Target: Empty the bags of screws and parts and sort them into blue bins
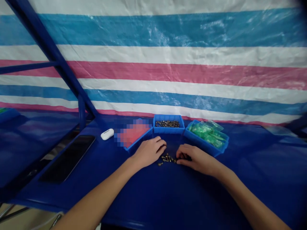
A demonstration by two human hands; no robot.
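A small pile of metal screw-like pieces (168, 158) lies on the blue table (182, 201) between my hands. My left hand (150, 150) rests just left of the pile, its fingers curled together; what they hold, if anything, is hidden. At the pile's right edge is my right hand (192, 157), with thumb and fingers bent towards each other around something I cannot make out. Behind the pile stands a blue bin (168, 130) holding many similar small metal pieces.
Left of centre is a blue bin with blurred red contents (134, 133); right, a bin of green packets (208, 134). A white case (107, 134) and a black phone (68, 158) lie left. A blue frame (57, 60) and striped sheet (168, 73) stand behind.
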